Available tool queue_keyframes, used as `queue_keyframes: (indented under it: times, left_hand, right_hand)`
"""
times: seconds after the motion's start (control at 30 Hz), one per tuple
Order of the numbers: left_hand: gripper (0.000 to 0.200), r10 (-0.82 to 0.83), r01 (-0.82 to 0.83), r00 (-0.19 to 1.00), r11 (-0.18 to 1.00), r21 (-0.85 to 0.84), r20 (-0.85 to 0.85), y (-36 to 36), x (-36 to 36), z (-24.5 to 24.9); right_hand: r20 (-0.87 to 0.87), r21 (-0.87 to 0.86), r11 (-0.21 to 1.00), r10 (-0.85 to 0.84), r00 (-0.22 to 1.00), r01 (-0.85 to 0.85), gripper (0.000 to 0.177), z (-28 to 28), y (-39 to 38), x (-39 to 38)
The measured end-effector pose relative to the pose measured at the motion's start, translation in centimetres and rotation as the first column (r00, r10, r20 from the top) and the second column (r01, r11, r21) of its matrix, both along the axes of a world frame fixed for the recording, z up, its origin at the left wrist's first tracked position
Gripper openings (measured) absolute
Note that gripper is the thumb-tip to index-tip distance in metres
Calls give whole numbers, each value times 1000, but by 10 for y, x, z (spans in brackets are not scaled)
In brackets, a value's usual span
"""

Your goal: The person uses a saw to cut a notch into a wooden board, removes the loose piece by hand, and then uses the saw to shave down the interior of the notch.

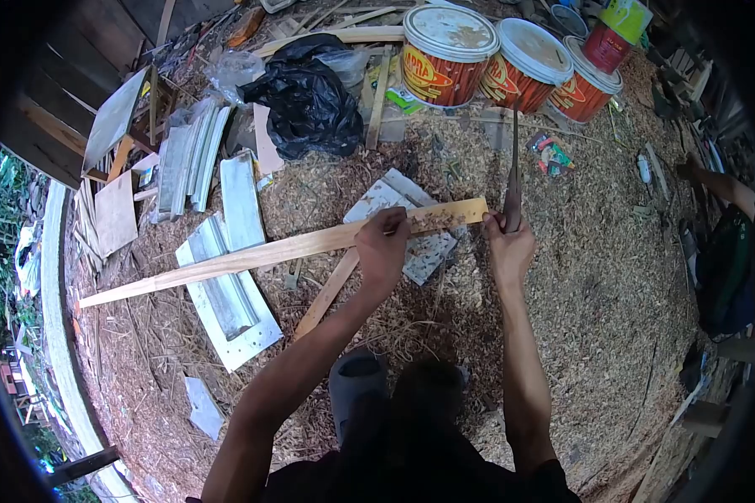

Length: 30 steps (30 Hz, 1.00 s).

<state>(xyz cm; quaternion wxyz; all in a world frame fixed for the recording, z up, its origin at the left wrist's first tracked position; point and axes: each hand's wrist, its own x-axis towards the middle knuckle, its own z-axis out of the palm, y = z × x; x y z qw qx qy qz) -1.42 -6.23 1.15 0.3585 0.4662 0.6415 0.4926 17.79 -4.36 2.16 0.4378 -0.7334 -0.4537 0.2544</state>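
Observation:
A long, pale wooden strip point(285, 249) runs from the far left to the middle of the view. My left hand point(382, 246) is closed around it near its right end. Close to that end, my right hand point(510, 249) grips the dark handle of a long, narrow-bladed tool point(513, 172), whose tip points away from me. The fingertips of my right hand are at the strip's end. Small dark crumbs lie on the strip between my hands. Beneath it is a stained pale board point(424, 267), and another wooden piece point(327, 293) slants down below it.
Lidded buckets point(449, 54) stand at the back beside a black plastic bag point(313, 96). Pale moulded panels point(242, 197) lie at left. Shavings cover the ground. At the right edge, another person's arm point(726, 186) and dark clothing show.

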Motion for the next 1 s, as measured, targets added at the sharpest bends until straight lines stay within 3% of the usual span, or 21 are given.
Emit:
queue_keyframes:
  times: [0.1, 0.3, 0.37, 0.47, 0.7, 0.77, 1.0]
  left_hand:
    - [24, 26, -22, 998, 998, -61, 57, 4, -1, -3]
    - [24, 82, -82, 996, 997, 10, 33, 8, -5, -7]
    - [29, 49, -56, 997, 992, -113, -63, 8, -9, 2]
    - [35, -26, 20, 999, 974, -226, -22, 11, -14, 4]
    - [31, -73, 82, 996, 972, -218, 48, 18, -18, 6]
    - [28, -99, 104, 995, 954, -280, 30, 19, -19, 12]
    - [27, -111, 123, 992, 957, -264, 59, 23, -28, 11]
  right_hand:
    - [43, -62, 998, -3, 999, 6, 19, 7, 2, -2]
    - [59, -25, 1000, 16, 998, -15, 22, 6, 4, -4]
    - [72, -28, 1000, 12, 997, -10, 22, 4, 5, -3]
    - [102, -75, 997, 2, 995, 6, 23, 7, 5, -3]
    - [196, -103, 995, 27, 980, -7, 33, 4, 9, 1]
    - [191, -102, 995, 38, 981, -19, 33, 0, 9, 3]
    - [126, -47, 999, 24, 992, -18, 35, 1, 9, 6]
